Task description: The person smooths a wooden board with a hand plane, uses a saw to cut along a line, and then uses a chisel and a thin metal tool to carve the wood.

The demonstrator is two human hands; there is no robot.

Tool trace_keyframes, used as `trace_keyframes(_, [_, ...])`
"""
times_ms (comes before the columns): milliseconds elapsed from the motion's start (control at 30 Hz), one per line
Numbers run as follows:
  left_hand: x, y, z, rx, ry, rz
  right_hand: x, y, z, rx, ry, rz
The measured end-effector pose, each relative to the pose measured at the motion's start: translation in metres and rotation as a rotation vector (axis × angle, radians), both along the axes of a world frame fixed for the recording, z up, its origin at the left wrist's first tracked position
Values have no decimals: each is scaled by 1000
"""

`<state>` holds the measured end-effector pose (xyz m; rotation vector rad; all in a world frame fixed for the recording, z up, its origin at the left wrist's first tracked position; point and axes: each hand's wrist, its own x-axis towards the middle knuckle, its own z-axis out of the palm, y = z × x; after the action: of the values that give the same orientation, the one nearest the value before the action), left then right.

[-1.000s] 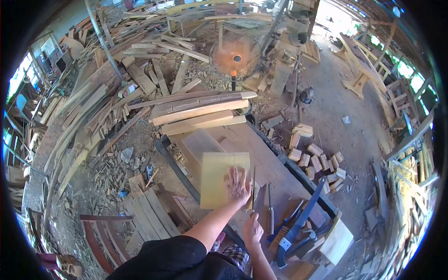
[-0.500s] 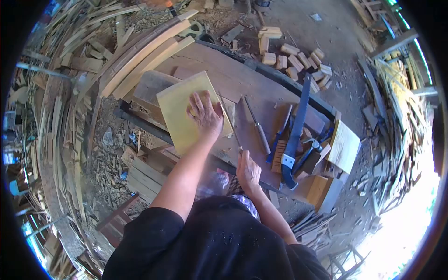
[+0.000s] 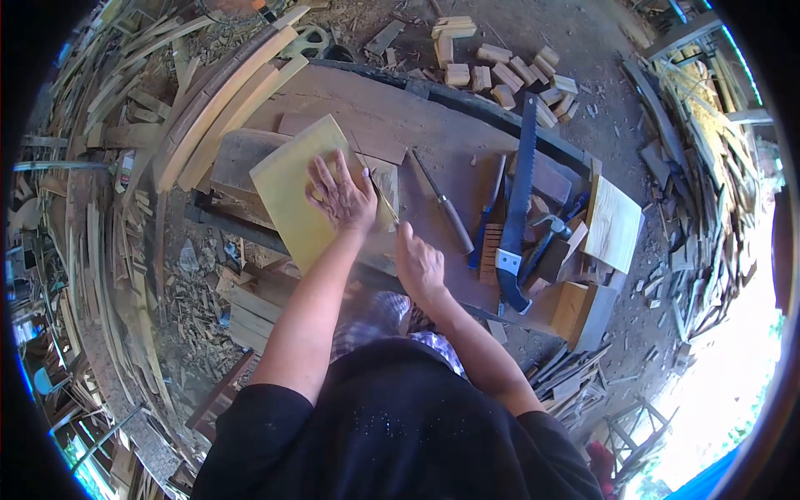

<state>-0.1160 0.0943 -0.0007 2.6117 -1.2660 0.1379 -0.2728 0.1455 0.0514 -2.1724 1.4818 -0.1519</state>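
My left hand lies flat with spread fingers on a pale yellow board. The board rests tilted on a grey wooden block at the bench's near left. In my right hand is the handle end of a thin file; my fingers wrap round it. Its slim blade runs up and left along the board's right edge, close to my left thumb. My palm hides the handle. A small wood block sits under the blade. To the right, a second file with a wooden handle lies on the bench.
On the bench to the right are a handsaw, a brush, a hammer and a leaning pale board. Long curved timbers stand at the left. Several cut blocks lie on the ground beyond.
My right hand has slid forward and up with the file, toward my left hand, along the board's edge. My left hand stays on the board. The whole view has shifted slightly.
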Motion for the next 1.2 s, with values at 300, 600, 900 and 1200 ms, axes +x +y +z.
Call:
trace_keyframes(300, [0, 1, -2, 1, -31, -15, -16, 9, -4, 99, -28, 54])
trace_keyframes(600, [1, 1, -1, 6, -56, -28, -29, 12, 5, 128, 33, 102])
trace_keyframes(900, [0, 0, 2, 7, -18, -27, -32, 3, -2, 103, 21, 80])
trace_keyframes(1200, [2, 1, 0, 39, -21, -25, -34, 17, 2, 139, -31, -19])
